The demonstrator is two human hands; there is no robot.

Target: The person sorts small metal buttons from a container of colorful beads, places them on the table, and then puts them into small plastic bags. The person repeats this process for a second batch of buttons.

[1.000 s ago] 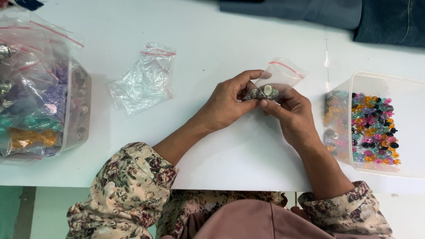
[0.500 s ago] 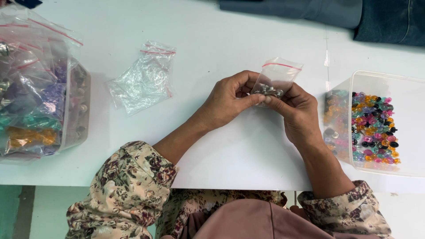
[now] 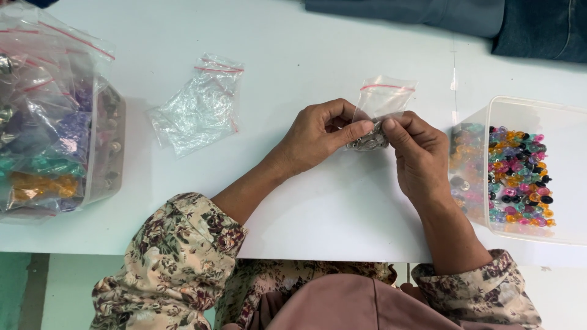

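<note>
Since the earlier frame, the small clear zip bag (image 3: 384, 101) is standing more upright. On the white table (image 3: 318, 201), left hand (image 3: 318, 137) and right hand (image 3: 419, 156) are both pinching it, silvery pieces inside. Right of the bag, a clear tub (image 3: 526, 113) is holding glossy beads (image 3: 520, 174); left, crinkled empty bags (image 3: 195, 107) are lying.

Small clear zip bag (image 3: 384, 101) — red-striped top, upright, silvery pieces (image 3: 369, 143) bunched at its bottom.
</note>
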